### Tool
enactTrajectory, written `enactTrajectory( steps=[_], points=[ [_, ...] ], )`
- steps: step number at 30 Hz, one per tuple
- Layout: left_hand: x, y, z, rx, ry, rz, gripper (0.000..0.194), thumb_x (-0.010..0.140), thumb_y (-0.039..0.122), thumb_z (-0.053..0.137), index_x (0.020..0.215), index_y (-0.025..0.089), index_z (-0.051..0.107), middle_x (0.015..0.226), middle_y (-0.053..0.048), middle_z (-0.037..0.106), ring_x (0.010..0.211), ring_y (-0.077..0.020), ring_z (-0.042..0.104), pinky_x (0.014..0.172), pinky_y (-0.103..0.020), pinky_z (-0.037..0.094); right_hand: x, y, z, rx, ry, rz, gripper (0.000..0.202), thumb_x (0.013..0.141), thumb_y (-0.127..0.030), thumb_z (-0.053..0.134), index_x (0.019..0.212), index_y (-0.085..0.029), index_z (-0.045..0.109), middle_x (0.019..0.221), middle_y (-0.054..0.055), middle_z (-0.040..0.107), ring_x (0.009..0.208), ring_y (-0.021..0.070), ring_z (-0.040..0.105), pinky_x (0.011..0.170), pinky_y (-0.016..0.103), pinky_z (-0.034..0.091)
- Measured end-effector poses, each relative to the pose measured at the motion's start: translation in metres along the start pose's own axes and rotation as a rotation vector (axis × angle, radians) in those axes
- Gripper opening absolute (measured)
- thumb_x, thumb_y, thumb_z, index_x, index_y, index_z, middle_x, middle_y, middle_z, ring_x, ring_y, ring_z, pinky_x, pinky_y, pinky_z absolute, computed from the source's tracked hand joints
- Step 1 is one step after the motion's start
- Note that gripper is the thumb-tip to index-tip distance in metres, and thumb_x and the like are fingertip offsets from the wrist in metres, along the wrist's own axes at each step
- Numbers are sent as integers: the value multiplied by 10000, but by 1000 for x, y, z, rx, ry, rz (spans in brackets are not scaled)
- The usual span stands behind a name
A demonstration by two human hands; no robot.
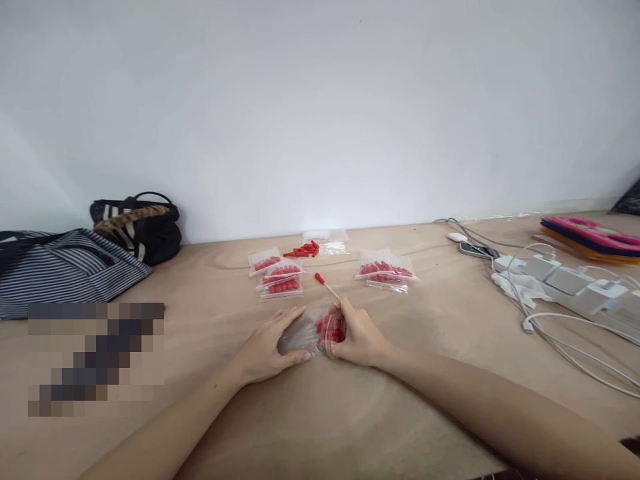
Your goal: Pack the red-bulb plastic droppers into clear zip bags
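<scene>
Left hand: the left hand (273, 343) is laid flat, palm down and fingers spread, on the closed end of a small clear zip bag (309, 335) on the wooden tabletop (320, 413).
Right hand: the right hand (356, 337) is curled around the mouth end of the same bag, with the fingertips pinched on its edge; a thin stick with a red tip (325, 285) is held between the fingers and juts away toward the wall.
Bag in hand: the bag lies on the table between the two hands, just in front of the person, and red caps (327, 328) are seen through the plastic at the right hand's side.
Filled bags, left: three filled bags of red pieces (278, 275) are stacked loosely, overlapping, beyond the left hand.
Filled bags, right: two more filled bags (386, 271) lie overlapped beyond the right hand.
Loose pieces: a small heap of loose red caps (303, 251) rests beside empty clear bags (331, 243) near the wall.
Left edge: a striped bag (60, 270) and a black handbag (143, 227) are set against the wall.
Right edge: white chargers and cables (565, 280) are spread out, with a stack of coloured trays (590, 238) behind them.
</scene>
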State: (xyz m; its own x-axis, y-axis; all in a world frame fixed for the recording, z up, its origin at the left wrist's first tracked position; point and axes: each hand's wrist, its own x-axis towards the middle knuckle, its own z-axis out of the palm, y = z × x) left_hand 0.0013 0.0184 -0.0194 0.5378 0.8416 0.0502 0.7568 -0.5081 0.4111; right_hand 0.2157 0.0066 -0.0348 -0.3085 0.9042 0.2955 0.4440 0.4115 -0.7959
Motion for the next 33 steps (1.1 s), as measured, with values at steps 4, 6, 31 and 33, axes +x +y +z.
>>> enactTrajectory(
  steps=[4,6,31,33],
  points=[
    [1,-1,0,-18,1,21,727,714,527,540,1316,246,246,1353,-68,328,1231,-284,293,984,-434,302,-1,1,2,-28,23,-1,387,584,-208,601,911,-219,393,590,-65,532,510,99,490,484,204,359],
    [1,-2,0,-22,7,26,735,709,516,552,1318,246,241,1353,-69,327,1225,-278,305,989,-428,295,-1,2,4,-43,42,-3,367,601,-221,601,910,-221,404,586,-64,523,501,98,480,473,203,347],
    [3,-10,-7,-18,82,38,613,721,475,559,1248,213,390,1311,-69,398,1198,-258,359,986,-398,308,9,13,1,295,18,119,451,691,-165,563,1133,-199,477,890,48,667,814,201,623,732,353,482],
    [4,-12,-6,-3,80,23,618,713,486,561,1240,202,406,1310,-81,397,1193,-266,364,980,-408,314,15,14,-7,249,36,154,425,711,-165,525,1133,-174,473,830,43,663,704,170,623,662,314,486]
  ],
)
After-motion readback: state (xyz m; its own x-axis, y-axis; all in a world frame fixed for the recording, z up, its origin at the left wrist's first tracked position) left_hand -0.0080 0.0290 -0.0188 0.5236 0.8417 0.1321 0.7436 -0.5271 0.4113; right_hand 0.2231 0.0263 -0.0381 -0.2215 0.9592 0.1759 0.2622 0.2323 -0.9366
